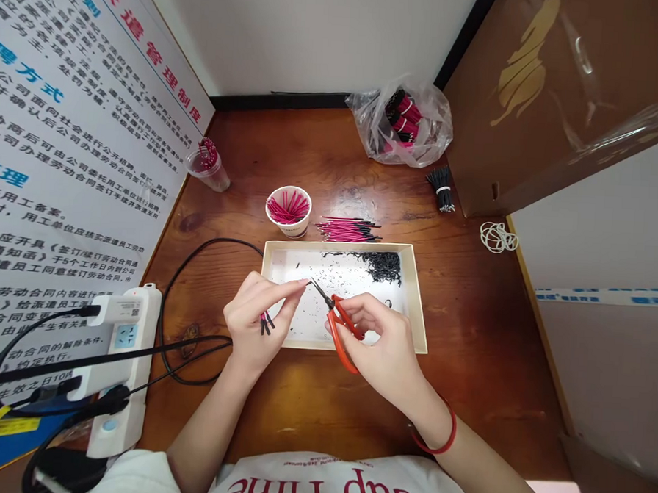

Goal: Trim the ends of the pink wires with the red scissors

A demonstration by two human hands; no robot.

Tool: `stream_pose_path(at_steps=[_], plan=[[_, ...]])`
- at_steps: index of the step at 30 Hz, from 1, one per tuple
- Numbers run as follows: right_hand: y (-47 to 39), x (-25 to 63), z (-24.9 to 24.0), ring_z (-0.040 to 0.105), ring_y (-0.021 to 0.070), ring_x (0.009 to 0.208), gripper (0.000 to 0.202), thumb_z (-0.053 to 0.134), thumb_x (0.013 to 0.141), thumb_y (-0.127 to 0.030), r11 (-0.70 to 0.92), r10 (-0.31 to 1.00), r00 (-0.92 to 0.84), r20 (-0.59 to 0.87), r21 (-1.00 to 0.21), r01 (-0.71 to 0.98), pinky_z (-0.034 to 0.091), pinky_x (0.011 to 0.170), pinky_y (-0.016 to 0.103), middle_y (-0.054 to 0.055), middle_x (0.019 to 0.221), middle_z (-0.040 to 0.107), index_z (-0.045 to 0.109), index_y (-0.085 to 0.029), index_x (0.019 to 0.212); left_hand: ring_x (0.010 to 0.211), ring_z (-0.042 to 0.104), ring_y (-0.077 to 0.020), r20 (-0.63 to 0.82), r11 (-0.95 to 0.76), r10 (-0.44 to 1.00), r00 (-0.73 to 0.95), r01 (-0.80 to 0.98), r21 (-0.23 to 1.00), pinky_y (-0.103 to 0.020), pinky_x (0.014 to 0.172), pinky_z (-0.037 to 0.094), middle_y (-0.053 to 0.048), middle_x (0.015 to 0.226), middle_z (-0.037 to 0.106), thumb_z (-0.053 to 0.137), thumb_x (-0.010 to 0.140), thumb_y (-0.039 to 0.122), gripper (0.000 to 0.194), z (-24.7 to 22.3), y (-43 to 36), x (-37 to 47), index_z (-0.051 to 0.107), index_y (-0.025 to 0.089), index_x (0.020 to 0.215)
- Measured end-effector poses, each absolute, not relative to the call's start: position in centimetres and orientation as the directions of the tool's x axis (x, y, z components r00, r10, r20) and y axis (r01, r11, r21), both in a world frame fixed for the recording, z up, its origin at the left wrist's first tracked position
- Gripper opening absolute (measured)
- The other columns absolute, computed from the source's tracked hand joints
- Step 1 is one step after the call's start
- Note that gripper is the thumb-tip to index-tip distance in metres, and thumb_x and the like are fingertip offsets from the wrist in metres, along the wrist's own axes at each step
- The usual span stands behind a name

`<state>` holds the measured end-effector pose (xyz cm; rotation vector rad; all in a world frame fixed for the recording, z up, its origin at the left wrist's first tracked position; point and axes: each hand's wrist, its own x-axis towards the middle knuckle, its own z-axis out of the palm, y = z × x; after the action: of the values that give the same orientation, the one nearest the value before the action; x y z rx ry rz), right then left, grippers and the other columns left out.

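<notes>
My left hand (pixel 264 313) is closed, with thumb and forefinger pinched at the tip of a thin dark piece (pixel 309 283). Several pink wires with black ends (pixel 267 322) poke out from under its curled fingers. In my right hand (pixel 382 334) is a pair of pointed scissors (pixel 336 317) with orange-red handles, their slim tips close to the left fingertips. Both hands are over the near part of a shallow cream box (pixel 420 310). Inside it lie a heap of short black pieces (pixel 384 267) and scattered small bits.
Behind the box are a row of pink wires (pixel 349 230) and a paper cup (pixel 289 228) of them. Farther off stand a clear plastic cup (pixel 216 176), a plastic bag (pixel 422 148) and a black wire bundle (pixel 441 188). A power strip (pixel 128 383) with cables is at left.
</notes>
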<state>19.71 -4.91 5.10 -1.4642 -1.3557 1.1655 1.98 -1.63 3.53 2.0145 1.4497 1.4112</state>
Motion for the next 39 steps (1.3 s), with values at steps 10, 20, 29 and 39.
stream_pose_path(at_steps=[10,20,29,39], plan=[[-4.92,19.72,5.42,0.059,0.0142,0.057,0.004,0.066,0.080,-0.022,-0.121,0.991,-0.027,-0.131,-0.964,0.237,0.046,0.051,0.026,0.001,0.067,0.069,0.063,-0.021,0.078,0.055,0.052,-0.0114,0.577,-0.511,0.815,0.053,0.536,0.672,-0.029,0.059,0.039,0.003,0.063,0.068,0.073,0.082,0.007,0.025,3.46,-1.71,1.94,0.080,0.028,0.094],[-4.93,19.78,5.03,0.059,0.0125,0.056,0.003,0.066,0.081,-0.019,-0.086,0.995,-0.021,-0.093,-0.967,0.241,0.046,0.050,0.024,0.000,0.067,0.068,0.064,-0.020,0.079,0.055,0.051,-0.0101,0.615,-0.542,0.786,0.066,0.551,0.635,-0.028,0.059,0.040,0.004,0.063,0.067,0.073,0.082,0.004,0.024,3.46,-1.66,1.94,0.079,0.025,0.093],[-5.23,19.77,4.58,0.057,0.0113,0.054,0.005,0.065,0.081,-0.019,-0.081,0.997,0.029,-0.076,-0.962,0.261,0.044,0.048,0.022,-0.001,0.065,0.066,0.062,-0.021,0.077,0.056,0.051,-0.0096,0.620,-0.547,0.782,0.068,0.551,0.630,-0.027,0.058,0.039,0.004,0.064,0.068,0.074,0.082,0.003,0.023,3.47,-1.58,2.03,0.077,0.023,0.092],[-4.93,19.71,5.21,0.052,0.0114,0.052,0.010,0.063,0.082,-0.024,-0.068,0.997,-0.018,-0.076,-0.956,0.286,0.041,0.047,0.023,-0.001,0.063,0.064,0.055,-0.022,0.078,0.057,0.051,-0.0094,0.626,-0.559,0.776,0.075,0.542,0.628,-0.027,0.058,0.039,0.004,0.065,0.068,0.074,0.081,0.002,0.024,3.41,-1.73,2.02,0.076,0.022,0.094]])
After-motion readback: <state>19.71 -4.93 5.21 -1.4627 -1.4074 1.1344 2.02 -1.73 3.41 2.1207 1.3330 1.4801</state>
